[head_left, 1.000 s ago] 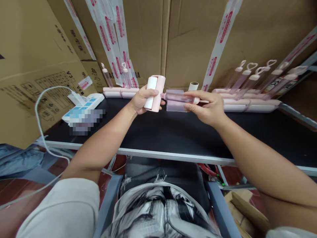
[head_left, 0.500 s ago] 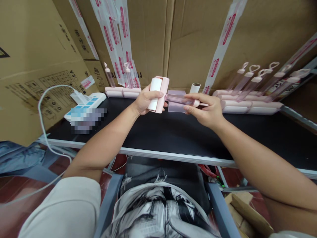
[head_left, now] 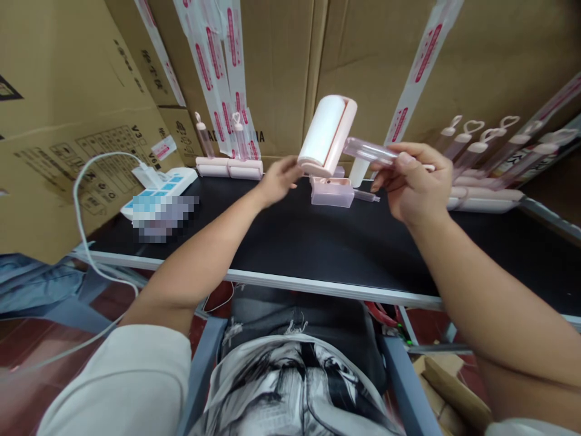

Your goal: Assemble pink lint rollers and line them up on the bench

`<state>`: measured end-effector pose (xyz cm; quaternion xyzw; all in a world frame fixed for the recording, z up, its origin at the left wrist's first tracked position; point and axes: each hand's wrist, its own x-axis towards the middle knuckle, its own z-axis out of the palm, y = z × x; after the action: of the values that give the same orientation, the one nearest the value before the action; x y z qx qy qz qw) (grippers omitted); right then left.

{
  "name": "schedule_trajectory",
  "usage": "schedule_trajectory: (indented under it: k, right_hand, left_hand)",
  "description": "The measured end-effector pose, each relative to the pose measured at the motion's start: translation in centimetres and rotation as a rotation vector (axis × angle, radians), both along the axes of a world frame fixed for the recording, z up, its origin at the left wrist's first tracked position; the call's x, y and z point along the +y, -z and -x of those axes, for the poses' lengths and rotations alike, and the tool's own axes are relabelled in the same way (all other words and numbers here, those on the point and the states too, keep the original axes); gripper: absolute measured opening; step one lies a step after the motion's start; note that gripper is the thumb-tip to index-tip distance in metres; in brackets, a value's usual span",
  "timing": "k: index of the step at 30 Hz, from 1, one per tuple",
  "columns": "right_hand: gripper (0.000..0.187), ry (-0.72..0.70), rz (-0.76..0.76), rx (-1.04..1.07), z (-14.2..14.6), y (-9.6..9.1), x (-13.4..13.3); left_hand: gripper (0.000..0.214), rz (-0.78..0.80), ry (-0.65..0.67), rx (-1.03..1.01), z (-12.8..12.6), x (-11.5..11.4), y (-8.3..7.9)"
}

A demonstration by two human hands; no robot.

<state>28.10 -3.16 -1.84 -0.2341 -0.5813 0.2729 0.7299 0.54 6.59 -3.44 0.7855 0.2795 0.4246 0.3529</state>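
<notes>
A lint roller with a white roll in a pink holder is raised above the dark table. My right hand is closed around its see-through pink handle. Just left of the roller's lower end is my left hand, its fingers stretched out and holding nothing. Whether a fingertip touches the holder, I cannot tell. Below the roller lies a translucent pink case with a pink piece in it. A loose clear handle points out from the case's right side. Behind, a white paper roll stands upright, partly hidden by the handle.
Two lint rollers with heart-topped handles stand at the back left. Several more are grouped at the right. A white power strip with a cable lies on the left. Cardboard walls the table's back.
My left hand has let go of the roller head and moved slightly down. My right hand has lifted the roller up and to the right, uncovering the case beneath.
</notes>
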Motion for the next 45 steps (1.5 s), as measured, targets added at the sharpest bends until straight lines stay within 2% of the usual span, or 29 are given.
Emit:
schedule_trajectory:
  k: [3,5,8,11,13,16,18,21,23,26,28,32,39,45]
  right_hand:
    - [0.024,-0.007,0.000,0.051,0.3,-0.1,0.1]
    - [0.029,-0.006,0.016,0.043,0.5,0.0,0.1]
    - [0.033,-0.001,0.025,0.004,0.6,0.2,0.0]
    - [0.035,0.015,0.025,-0.002,0.5,0.2,-0.1]
    - [0.037,0.032,0.037,-0.009,0.4,0.2,-0.1]
    - [0.038,0.041,0.046,-0.041,0.2,0.3,-0.1]
    - [0.039,0.037,0.042,-0.058,0.2,0.5,0.0]
    - [0.039,0.061,0.035,-0.066,0.1,0.7,0.2]
    - [0.039,0.083,0.030,-0.083,0.0,0.8,0.3]
    - [0.037,0.114,0.021,-0.127,-0.1,0.9,0.3]
    - [0.036,0.139,0.015,-0.155,-0.1,0.9,0.3]
    - [0.033,0.160,0.011,-0.166,-0.1,1.0,0.2]
    - [0.028,0.140,0.051,-0.139,0.2,1.0,-0.2]
    - [0.029,0.171,0.037,-0.144,0.2,0.9,-0.1]
  left_hand:
    - [0.059,-0.303,-0.017,0.469,-1.6,-0.8,1.3]
    - [0.071,-0.372,-0.001,0.720,-2.6,-1.7,1.7]
    - [0.069,-0.415,0.002,0.812,-3.2,-2.7,1.3]
    - [0.059,-0.423,-0.078,0.735,-3.1,-3.3,0.6]
    - [0.064,-0.353,-0.107,0.730,-2.8,-3.5,0.3]
    - [0.072,-0.224,-0.061,0.713,-2.4,-3.3,0.4]
    - [0.064,-0.123,-0.067,0.534,-1.9,-2.6,0.4]
    - [0.047,0.172,-0.182,0.090,-0.6,-1.1,-0.3]
    - [0.044,0.318,-0.212,-0.169,0.3,-0.4,-1.2]
    - [0.043,0.333,-0.160,-0.392,0.8,-0.4,-2.2]
    - [0.045,0.324,-0.122,-0.425,0.6,-0.7,-2.3]
    - [0.054,0.286,-0.063,-0.374,0.0,-1.0,-1.6]
    - [0.077,0.058,-0.032,-0.178,0.9,0.4,-0.8]
    - [0.074,0.132,-0.068,-0.199,1.2,0.3,-1.0]
